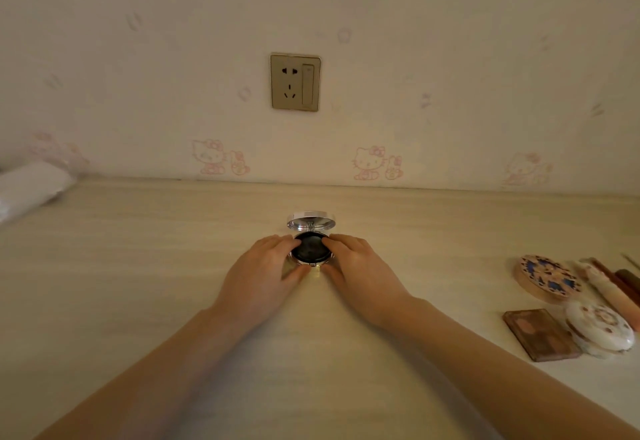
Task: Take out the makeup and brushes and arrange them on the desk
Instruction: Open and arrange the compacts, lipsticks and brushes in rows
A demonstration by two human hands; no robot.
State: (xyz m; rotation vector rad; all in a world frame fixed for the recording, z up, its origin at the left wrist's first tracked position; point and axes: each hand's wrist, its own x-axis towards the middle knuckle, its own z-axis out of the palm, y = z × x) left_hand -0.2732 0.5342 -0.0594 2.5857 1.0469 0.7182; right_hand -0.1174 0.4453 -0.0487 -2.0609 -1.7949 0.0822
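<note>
A silver compact (311, 249) stands open in the middle of the light surface (138, 266), near the wall (450, 59). Its mirrored lid (311, 222) is raised behind the dark base. The left hand (263, 266) and the right hand (360, 266) hold it from both sides, and each grip is clamped on the base. At the far right lie a blue patterned compact (547, 278), a white compact (601, 330), a brown palette (540, 334) and what look like brushes (604, 287).

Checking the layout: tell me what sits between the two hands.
In the head view, an open round compact sits on the desk between the left hand and the right hand; both hold its base.
</note>
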